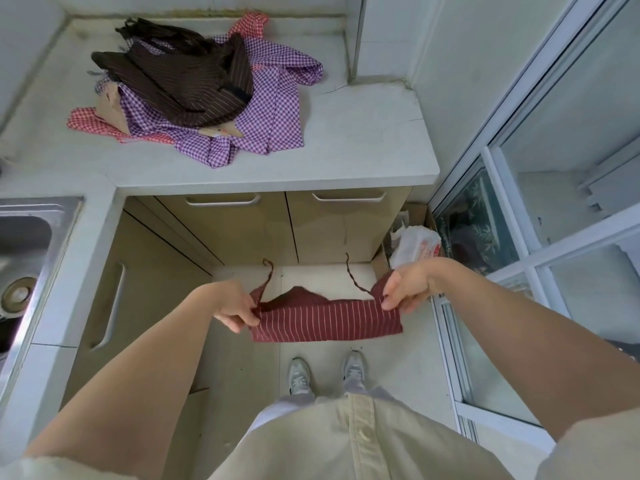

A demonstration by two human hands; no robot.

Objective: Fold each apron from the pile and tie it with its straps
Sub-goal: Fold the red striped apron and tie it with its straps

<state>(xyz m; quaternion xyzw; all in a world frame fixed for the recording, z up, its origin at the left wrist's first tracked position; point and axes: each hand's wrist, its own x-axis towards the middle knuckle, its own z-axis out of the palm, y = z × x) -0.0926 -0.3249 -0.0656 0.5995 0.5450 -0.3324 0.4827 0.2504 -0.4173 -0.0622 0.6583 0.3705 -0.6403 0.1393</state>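
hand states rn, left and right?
Left hand: pinches the left corner of the red striped apron.
Right hand: pinches its right corner.

The red apron (325,320) I hold is thin matt cloth. The countertop (363,133) looks like matt stone, I think; the pile (194,95) on it is crumpled woven cloth. Below it, the cabinet doors (235,233) are smooth and glossy; left of it, the sink (31,233) is brushed metal.

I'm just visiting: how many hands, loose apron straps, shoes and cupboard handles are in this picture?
Hands: 2, left hand and right hand, both pinching the maroon striped apron
Straps: 2
Shoes: 2
Cupboard handles: 3
Total: 9
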